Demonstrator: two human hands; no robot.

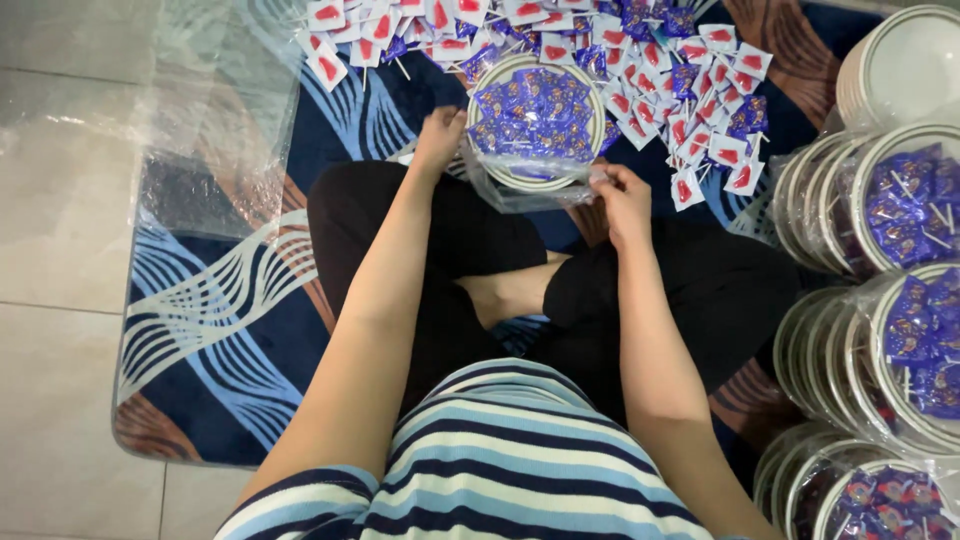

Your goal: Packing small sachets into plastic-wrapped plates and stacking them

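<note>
**Bagging a plate of sweets**

A person sits cross-legged on a blue patterned rug, looking down at a round plate heaped with purple-wrapped sweets. The plate sits at about twelve o'clock from the knees, just beyond them, partly inside a clear plastic bag whose loose mouth hangs toward the lap.

The left hand rests at the plate's nine o'clock edge, fingers curled against the rim and the film there; whether it pinches the bag or only steadies the plate, I cannot tell. The right hand is at about four o'clock of the plate, fingers narrowed in a pinch on the edge of the bag.

Beyond the plate, from eleven to two o'clock, lies a scatter of red-and-white lollipops mixed with more purple ones. At three o'clock, stacks of wrapped plates stand on edge, already filled and in film. A large sheet of clear plastic lies at nine to ten o'clock across the rug and the tiled floor.

To do this step well, my judgement is that the plate should stay level while the film is drawn, since the sweets are piled loose and would slide off with any tilt. The pinching hand should pull the bag evenly rather than tug at one corner, as thin film may stretch or tear. The other hand does best pressing the rim down.
</note>
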